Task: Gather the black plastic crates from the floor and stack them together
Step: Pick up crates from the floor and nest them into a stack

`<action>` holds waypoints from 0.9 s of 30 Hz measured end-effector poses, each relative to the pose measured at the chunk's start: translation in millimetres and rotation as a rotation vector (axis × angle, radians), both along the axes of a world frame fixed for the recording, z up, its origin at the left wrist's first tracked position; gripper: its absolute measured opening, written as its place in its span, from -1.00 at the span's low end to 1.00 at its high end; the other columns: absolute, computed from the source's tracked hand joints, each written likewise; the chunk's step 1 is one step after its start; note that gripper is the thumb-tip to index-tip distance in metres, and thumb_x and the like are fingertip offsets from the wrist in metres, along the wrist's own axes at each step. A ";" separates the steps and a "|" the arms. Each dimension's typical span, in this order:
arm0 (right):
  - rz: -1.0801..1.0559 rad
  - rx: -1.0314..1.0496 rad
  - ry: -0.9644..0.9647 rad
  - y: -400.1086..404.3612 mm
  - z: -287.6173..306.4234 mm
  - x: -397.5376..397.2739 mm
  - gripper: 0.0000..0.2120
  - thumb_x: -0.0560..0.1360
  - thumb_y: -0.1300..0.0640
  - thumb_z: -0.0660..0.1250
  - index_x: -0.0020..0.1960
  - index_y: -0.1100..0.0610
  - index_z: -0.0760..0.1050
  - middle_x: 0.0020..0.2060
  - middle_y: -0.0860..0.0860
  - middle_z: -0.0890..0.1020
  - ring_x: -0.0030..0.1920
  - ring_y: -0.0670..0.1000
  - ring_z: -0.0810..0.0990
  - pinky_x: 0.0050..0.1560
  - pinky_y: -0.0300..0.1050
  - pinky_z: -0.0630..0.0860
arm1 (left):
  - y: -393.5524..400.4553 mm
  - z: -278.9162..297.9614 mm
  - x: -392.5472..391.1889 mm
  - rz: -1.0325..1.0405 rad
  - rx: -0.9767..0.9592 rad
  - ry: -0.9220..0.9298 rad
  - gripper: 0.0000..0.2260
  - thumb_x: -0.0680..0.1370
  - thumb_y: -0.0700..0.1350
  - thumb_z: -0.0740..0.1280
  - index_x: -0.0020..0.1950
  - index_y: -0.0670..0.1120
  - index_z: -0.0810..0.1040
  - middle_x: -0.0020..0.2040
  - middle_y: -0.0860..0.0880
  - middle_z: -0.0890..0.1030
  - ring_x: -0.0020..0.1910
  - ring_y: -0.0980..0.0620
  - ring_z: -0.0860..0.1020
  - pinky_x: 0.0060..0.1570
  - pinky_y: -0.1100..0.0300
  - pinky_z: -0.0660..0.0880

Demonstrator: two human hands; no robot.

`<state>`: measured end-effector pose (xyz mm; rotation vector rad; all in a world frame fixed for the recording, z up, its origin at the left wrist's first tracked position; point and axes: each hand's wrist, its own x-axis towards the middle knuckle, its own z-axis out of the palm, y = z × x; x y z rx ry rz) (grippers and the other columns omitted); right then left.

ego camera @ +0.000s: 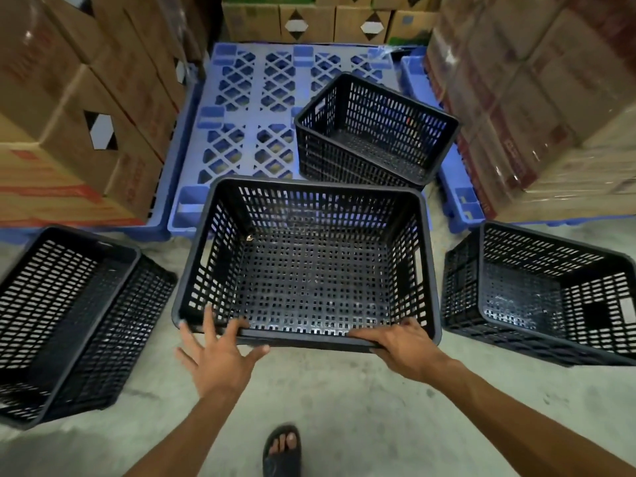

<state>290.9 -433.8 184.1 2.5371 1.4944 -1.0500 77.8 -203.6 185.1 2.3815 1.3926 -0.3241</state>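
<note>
Right hand [404,342] clamped over the near rim of the centre crate [306,266], fingers curled on the edge. Left hand [216,352] spread flat, fingers splayed, fingertips at the same rim near its left corner; holding nothing.

Crate count: four black plastic crates, all perforated, all showing bare bottoms. Centre crate sits straight ahead of the hands, its far edge overlapping the blue pallet [247,132]. Second crate [69,315] on the concrete floor [344,401] to the left of the centre crate, apart from it. Third crate [547,290] on the floor to the right of the centre crate, also apart. Fourth crate [375,132] beyond the centre crate, resting on the pallet, turned at an angle.

One sandalled foot [282,449] below the centre crate, between the forearms. Stacked cardboard boxes [86,108] flank the pallet on the left, right and rear.
</note>
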 end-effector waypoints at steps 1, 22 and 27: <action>0.006 0.015 -0.033 1.7 -0.1 1.1 -0.54 0.63 -0.01 0.10 0.45 -0.37 0.14 0.33 -0.14 0.55 0.25 -0.01 0.55 0.26 0.06 0.23 | 9.2 0.0 -0.7 -0.076 0.044 0.035 -0.59 0.41 0.33 0.31 0.20 0.24 0.48 0.60 0.03 0.13 0.58 -0.23 -0.22 0.44 -0.35 -0.24; -0.018 -0.103 -0.112 17.0 -9.9 25.1 -0.47 0.48 -0.43 0.03 0.42 -0.35 0.23 0.32 -0.10 0.50 0.33 0.02 0.40 0.35 0.15 0.20 | 60.2 -16.3 4.1 -0.474 -0.219 0.096 -0.62 0.52 0.33 0.15 0.30 0.28 0.38 0.38 0.10 0.38 0.47 -0.05 0.19 0.39 -0.09 0.09; -0.672 0.177 -0.332 22.5 0.5 49.0 -0.36 0.49 -0.40 0.10 0.52 -0.23 0.14 0.49 0.12 0.24 0.49 0.21 0.16 0.39 0.38 0.09 | 60.1 -19.8 0.8 -0.499 -0.196 0.090 -0.65 0.53 0.31 0.14 0.26 0.26 0.43 0.46 0.13 0.31 0.58 -0.06 -0.03 0.47 -0.18 -0.10</action>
